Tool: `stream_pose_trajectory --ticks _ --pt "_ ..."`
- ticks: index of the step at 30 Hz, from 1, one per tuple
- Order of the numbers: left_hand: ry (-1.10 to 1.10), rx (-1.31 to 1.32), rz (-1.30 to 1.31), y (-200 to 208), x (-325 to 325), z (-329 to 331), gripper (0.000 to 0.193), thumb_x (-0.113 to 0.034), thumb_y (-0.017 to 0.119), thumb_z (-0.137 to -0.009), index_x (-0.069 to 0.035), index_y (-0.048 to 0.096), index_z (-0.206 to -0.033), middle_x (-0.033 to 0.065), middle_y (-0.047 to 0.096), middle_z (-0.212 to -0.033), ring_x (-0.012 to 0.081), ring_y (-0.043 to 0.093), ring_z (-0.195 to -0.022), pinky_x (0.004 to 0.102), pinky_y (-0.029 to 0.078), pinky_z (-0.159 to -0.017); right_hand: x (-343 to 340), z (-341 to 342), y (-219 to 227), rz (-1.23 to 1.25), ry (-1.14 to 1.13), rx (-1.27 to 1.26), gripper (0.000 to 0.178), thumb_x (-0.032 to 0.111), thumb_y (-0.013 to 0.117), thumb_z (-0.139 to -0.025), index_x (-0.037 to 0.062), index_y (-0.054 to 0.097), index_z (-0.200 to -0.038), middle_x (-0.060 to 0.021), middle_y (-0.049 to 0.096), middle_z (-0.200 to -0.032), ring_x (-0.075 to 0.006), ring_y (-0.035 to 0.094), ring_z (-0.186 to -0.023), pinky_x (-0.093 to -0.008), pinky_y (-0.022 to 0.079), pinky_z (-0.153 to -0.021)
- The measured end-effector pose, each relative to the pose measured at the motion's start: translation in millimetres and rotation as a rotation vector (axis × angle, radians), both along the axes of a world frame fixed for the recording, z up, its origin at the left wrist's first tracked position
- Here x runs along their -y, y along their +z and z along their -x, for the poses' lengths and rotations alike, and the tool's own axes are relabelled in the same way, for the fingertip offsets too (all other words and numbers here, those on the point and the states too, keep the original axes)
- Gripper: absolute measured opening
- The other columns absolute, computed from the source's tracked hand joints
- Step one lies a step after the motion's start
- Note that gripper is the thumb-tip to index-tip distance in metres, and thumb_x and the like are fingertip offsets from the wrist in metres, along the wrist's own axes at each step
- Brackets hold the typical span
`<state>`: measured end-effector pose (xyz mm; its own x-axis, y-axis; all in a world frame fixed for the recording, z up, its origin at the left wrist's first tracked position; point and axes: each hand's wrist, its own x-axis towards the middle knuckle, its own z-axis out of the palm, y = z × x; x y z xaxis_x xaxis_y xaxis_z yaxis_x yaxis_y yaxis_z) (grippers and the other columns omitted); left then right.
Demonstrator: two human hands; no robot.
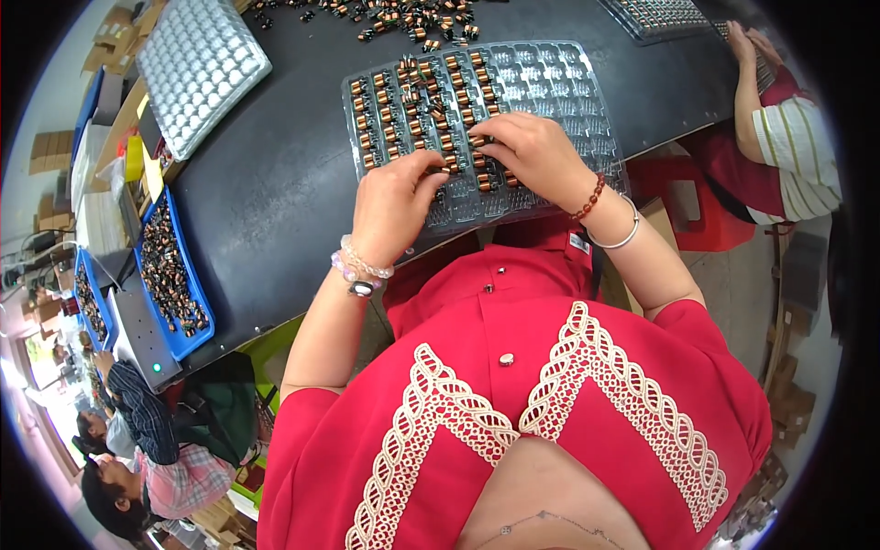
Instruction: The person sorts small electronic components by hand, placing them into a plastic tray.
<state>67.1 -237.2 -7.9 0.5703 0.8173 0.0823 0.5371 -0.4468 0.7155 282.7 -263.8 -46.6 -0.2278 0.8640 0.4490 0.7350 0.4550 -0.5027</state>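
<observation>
A clear plastic tray [600,137] with moulded pockets lies at the near edge of the dark table. Rows of small copper-wound coils [360,121] fill its left and middle part, with several more heaped loosely on top near its upper middle. My left hand [392,203] is over the tray's near side, thumb and forefinger closed on a copper coil [450,164]. Just to the right, my right hand [536,154] pinches another copper coil [478,140] above the rows. The fingers partly cover both coils. Pockets on the tray's right side show no coils.
Loose coils [403,20] lie heaped at the table's far side. White trays [203,69] are stacked at the far left, above blue bins [203,312] of coils. Another filled tray [662,16] is at the far right, near a co-worker's hands [747,46]. Other people sit at lower left.
</observation>
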Motion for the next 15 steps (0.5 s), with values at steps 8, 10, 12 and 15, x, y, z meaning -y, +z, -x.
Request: stream_pose_trajectory --ticks 8,10,12,15 --pt "0.087 -0.029 -0.268 -26.3 14.2 -10.2 0.012 -0.009 0.072 -0.070 -0.006 0.066 -0.079 0.0094 0.056 -0.104 0.0321 0.045 -0.109 0.0411 0.039 -0.093 33.1 4.1 7.0 -0.116 0.032 0.136 0.015 0.004 0.061 -0.078 0.0042 0.062 -0.092 -0.0071 0.064 -0.103 -0.0231 0.063 -0.087 -0.0319 0.054 -0.071" --pt "0.113 -0.022 -0.272 -29.6 15.6 -12.4 0.010 -0.009 0.073 -0.069 -0.006 0.066 -0.077 0.0100 0.056 -0.105 0.0324 0.044 -0.110 0.0416 0.038 -0.094 32.3 2.7 5.9 -0.117 0.036 0.140 0.014 0.004 0.060 -0.078 0.0043 0.061 -0.092 -0.0069 0.064 -0.103 -0.0229 0.063 -0.088 -0.0319 0.054 -0.071" --pt "0.171 0.008 -0.236 -30.7 17.4 -15.3 0.008 -0.008 0.073 -0.069 -0.006 0.065 -0.073 0.0107 0.055 -0.107 0.0327 0.041 -0.114 0.0429 0.034 -0.097 31.3 1.4 5.5 -0.121 0.040 0.142 0.013 0.004 0.060 -0.079 0.0043 0.061 -0.091 -0.0066 0.064 -0.103 -0.0228 0.063 -0.088 -0.0318 0.053 -0.071" --pt "0.232 0.045 -0.174 -33.5 20.7 -14.7 0.009 -0.008 0.072 -0.070 -0.006 0.065 -0.074 0.0112 0.054 -0.110 0.0337 0.039 -0.116 0.0438 0.032 -0.099 30.6 0.9 4.7 -0.093 0.046 0.139 0.012 0.004 0.061 -0.079 0.0045 0.061 -0.091 -0.0063 0.064 -0.104 -0.0225 0.062 -0.087 -0.0317 0.053 -0.070"
